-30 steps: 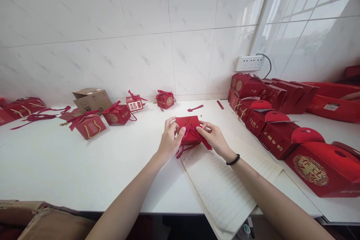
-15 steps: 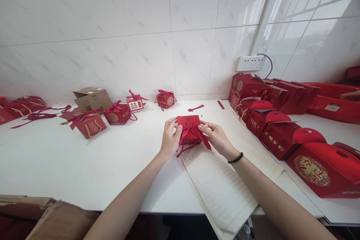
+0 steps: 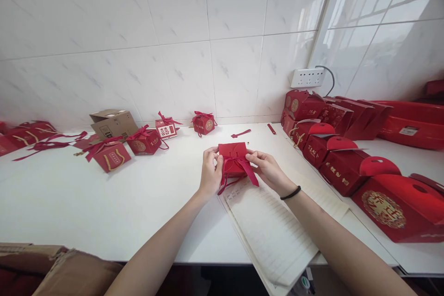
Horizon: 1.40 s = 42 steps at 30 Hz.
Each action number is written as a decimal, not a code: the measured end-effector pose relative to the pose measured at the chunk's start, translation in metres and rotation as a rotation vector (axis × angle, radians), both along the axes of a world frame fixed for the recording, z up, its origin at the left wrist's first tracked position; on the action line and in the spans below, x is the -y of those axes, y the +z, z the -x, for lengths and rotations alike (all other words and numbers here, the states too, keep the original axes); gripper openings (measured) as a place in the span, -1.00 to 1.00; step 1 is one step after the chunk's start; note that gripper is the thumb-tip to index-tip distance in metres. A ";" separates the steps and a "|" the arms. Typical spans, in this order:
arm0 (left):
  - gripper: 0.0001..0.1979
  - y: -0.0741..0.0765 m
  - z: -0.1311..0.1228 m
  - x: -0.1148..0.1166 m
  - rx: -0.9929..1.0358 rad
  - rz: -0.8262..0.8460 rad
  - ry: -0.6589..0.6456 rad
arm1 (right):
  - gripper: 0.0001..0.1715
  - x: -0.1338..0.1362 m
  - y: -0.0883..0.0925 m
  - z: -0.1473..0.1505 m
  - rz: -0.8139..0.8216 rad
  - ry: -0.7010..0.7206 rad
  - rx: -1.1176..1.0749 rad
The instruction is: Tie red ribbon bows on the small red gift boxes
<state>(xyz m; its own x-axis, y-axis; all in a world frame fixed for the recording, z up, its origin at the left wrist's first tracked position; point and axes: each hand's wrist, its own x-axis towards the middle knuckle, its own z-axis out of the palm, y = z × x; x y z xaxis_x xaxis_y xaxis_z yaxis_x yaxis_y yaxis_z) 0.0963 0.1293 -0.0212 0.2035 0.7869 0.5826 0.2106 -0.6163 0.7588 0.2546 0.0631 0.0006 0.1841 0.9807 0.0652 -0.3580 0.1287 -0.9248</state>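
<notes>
A small red gift box (image 3: 233, 153) stands on the white table (image 3: 104, 203) in front of me, at the far end of a lined paper sheet (image 3: 274, 222). A dark red ribbon (image 3: 239, 169) is tied round it, its ends hanging toward me. My left hand (image 3: 210, 171) grips the box's left side, thumb and fingers pinched at the ribbon. My right hand (image 3: 265, 169), a black band on its wrist, pinches the ribbon on the right side.
Several ribboned red boxes (image 3: 144, 141) and an open cardboard carton (image 3: 113, 122) stand at the back left. Rows of larger red gift boxes (image 3: 342, 166) line the right. A loose ribbon piece (image 3: 241, 133) lies behind the box. A cardboard box (image 3: 52, 268) sits below the table edge.
Both hands have shifted slightly on the ribbon, and the bow's loops look drawn closer to the box. The box stays where it was.
</notes>
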 end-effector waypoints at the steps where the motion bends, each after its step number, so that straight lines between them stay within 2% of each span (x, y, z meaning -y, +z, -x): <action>1: -0.81 -0.001 -0.001 0.000 0.001 -0.005 0.003 | -0.52 0.000 -0.001 0.000 0.001 0.005 -0.008; 7: -0.83 -0.003 -0.002 -0.001 0.003 0.013 -0.006 | -0.53 -0.002 -0.003 0.001 0.015 -0.097 0.078; 12: -0.84 -0.005 -0.001 -0.001 0.006 -0.008 -0.031 | -0.50 -0.001 -0.003 0.002 0.000 -0.089 0.184; 15: -0.84 -0.006 0.001 -0.001 -0.019 -0.044 -0.090 | -0.32 0.000 -0.005 0.000 -0.078 -0.144 0.362; 19: -0.83 -0.007 0.004 -0.001 -0.078 -0.120 -0.161 | 0.04 -0.001 -0.010 -0.003 -0.242 -0.146 0.774; 21: -0.82 -0.006 0.005 -0.001 -0.087 -0.120 -0.171 | 0.14 -0.002 -0.013 -0.005 -0.322 -0.143 0.951; 26: -0.79 -0.003 0.002 0.002 0.043 0.035 -0.272 | 0.05 -0.005 -0.017 -0.007 -0.410 -0.210 1.069; 30: -0.58 0.001 0.000 0.002 0.111 0.162 -0.358 | 0.04 -0.006 -0.018 -0.010 -0.419 -0.247 1.072; 33: -0.67 0.005 0.002 -0.001 0.057 0.247 -0.342 | 0.03 -0.007 -0.018 -0.013 -0.420 -0.282 1.091; 36: -0.81 0.010 0.006 -0.002 -0.044 0.243 -0.290 | 0.01 -0.008 -0.017 -0.015 -0.430 -0.324 1.123; 39: -0.79 0.013 0.007 -0.002 -0.111 0.217 -0.269 | -0.01 -0.009 -0.017 -0.016 -0.435 -0.345 1.134; 42: -0.76 0.015 0.008 -0.002 -0.082 0.252 -0.325 | -0.01 -0.009 -0.016 -0.016 -0.416 -0.360 1.128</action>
